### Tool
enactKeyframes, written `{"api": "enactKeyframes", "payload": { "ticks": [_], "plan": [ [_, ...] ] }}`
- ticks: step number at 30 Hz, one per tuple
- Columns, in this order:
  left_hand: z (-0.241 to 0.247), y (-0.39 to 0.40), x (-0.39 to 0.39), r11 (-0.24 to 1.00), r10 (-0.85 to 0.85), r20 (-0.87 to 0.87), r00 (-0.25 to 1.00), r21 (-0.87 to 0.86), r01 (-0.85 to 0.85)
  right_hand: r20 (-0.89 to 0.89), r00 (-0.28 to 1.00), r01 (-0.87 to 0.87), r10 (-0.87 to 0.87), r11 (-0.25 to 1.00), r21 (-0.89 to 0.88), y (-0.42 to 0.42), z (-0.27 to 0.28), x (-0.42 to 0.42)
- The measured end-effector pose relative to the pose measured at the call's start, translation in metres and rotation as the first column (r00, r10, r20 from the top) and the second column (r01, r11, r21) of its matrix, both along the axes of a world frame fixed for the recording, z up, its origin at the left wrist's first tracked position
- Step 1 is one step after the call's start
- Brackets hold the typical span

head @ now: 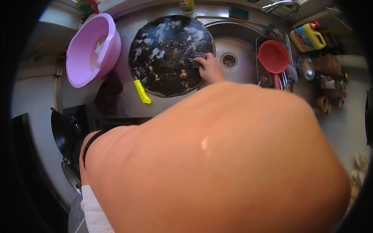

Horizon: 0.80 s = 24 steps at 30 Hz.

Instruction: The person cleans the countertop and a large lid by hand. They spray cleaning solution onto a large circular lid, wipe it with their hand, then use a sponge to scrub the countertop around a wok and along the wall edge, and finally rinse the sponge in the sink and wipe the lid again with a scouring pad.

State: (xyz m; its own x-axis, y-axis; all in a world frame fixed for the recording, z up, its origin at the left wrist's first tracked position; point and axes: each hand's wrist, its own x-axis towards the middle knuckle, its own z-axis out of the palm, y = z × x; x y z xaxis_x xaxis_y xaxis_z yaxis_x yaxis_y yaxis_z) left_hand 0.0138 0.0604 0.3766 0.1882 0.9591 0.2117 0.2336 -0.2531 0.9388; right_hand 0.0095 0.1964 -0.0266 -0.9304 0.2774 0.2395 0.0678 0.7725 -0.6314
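My right hand (211,68) is over the right side of a round, blackened metal plate or pan (172,80), its fingertips closed on what looks like a small grey scouring pad (198,61) pressed to the surface. Patches of white foam and brownish residue cover the dark plate. A yellow-handled tool (142,92) leans at the plate's lower left edge, its metal end partly hidden. The plate rests on a stainless-steel counter (125,100), its right edge beside the sink. My left hand is out of view; bare skin fills much of the lower picture.
A pink plastic basin (80,62) stands left of the plate. Right of it is a steel sink (243,46) with a wire rack holding a red dipper (273,55). A faucet (281,7), a green sponge (239,13), a yellow jug (307,38) and a metal bowl (306,67) are around the sink.
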Motion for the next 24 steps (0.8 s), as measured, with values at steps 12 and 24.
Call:
{"api": "enactKeyframes", "payload": {
  "ticks": [12, 24],
  "plan": [
    [-0.003, 0.007, 0.004, 0.999, -0.045, -0.045, 0.998, -0.028, 0.044, 0.006, 1.0, -0.001, 0.001, 1.0, -0.005, 0.0, -0.005, 0.002],
    [-0.107, 0.054, -0.048, 0.709, 0.271, -0.561, 0.782, -0.433, -0.556, 0.047, 0.999, 0.039, -0.027, 0.96, -0.276, 0.007, -0.019, 0.008]
  ]
}}
